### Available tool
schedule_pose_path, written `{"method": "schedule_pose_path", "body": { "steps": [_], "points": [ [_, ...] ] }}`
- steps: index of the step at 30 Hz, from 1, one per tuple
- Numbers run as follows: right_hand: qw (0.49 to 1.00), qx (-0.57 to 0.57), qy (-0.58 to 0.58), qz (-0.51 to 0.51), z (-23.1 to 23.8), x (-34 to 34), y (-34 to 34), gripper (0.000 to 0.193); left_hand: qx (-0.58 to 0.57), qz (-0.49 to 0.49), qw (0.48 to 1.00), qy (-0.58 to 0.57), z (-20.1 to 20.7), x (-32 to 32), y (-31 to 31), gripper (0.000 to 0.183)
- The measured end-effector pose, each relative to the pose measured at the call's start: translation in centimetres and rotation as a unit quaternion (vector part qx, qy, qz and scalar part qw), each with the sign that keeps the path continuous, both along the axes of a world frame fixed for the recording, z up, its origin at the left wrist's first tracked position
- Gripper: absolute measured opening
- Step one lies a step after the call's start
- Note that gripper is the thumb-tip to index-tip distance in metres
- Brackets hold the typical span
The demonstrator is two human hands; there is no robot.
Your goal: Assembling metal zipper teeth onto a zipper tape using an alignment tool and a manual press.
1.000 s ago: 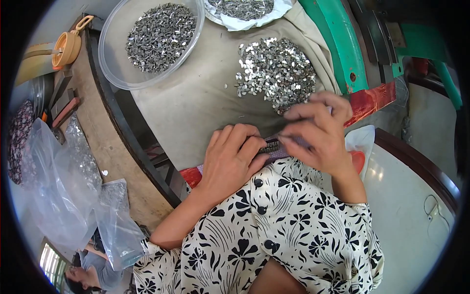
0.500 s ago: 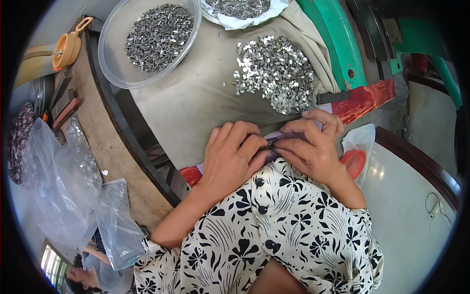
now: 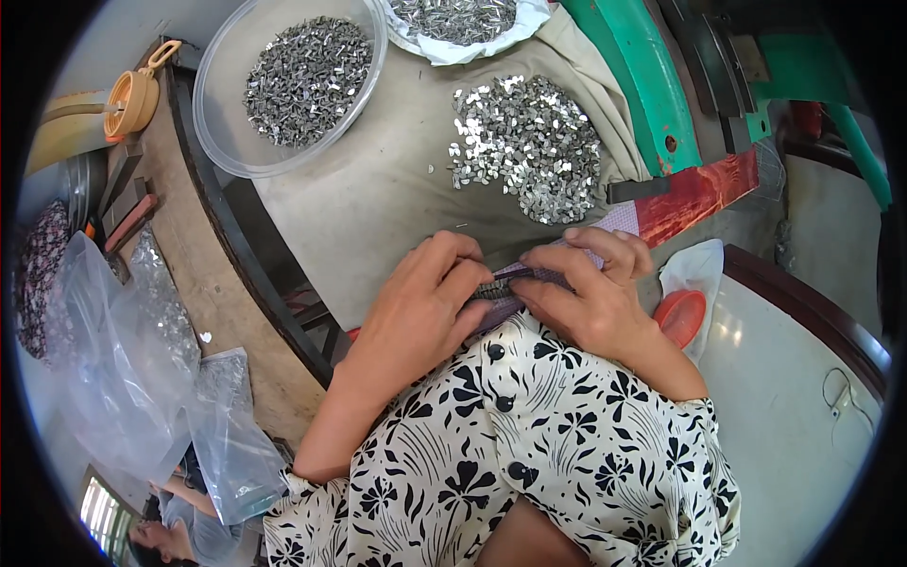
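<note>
Both hands meet at the near edge of the cloth-covered table, close against my patterned shirt. My left hand [image 3: 416, 302] is closed, its thumb and fingertips around one end of a short dark ridged piece [image 3: 491, 290], too small to name. My right hand [image 3: 590, 293] has curled fingers on the other side, pressed at a dark thin edge; what they hold is hidden. Purple checked cloth [image 3: 619, 222] lies under and beside the fingers. Just beyond the hands spreads a pile of small flat silver metal pieces [image 3: 529, 146].
A clear round tub [image 3: 200, 123] of small metal pieces stands far left, beside a lined dish [image 3: 444, 53] of thin metal bits. Green machine frame [image 3: 652, 104] borders the right. A red lid [image 3: 680, 317] lies right; plastic bags [image 3: 123, 350] left. Another person [image 3: 189, 520] sits lower left.
My hands have drawn slightly apart, the left one shifting left and toward me. More of the dark ridged piece now shows between them. The view has shifted slightly.
</note>
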State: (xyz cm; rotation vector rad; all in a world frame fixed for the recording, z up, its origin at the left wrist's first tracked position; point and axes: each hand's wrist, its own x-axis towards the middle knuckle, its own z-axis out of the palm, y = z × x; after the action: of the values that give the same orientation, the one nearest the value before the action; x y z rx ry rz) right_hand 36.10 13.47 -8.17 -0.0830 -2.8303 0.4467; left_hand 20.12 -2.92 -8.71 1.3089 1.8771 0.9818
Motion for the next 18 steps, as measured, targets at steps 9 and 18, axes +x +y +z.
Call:
{"method": "schedule_pose_path", "body": {
  "steps": [9,18],
  "points": [
    [1.0,0.022,-0.008,-0.011,0.7,-0.4,-0.5,0.024,0.05,0.025,0.992,0.111,-1.2,1.4,0.1,0.015],
    [0.998,0.031,-0.046,0.004,0.4,-0.4,0.0,0.025,0.001,-0.022,0.991,0.131,-0.8,1.0,0.1,0.032]
  ]
}}
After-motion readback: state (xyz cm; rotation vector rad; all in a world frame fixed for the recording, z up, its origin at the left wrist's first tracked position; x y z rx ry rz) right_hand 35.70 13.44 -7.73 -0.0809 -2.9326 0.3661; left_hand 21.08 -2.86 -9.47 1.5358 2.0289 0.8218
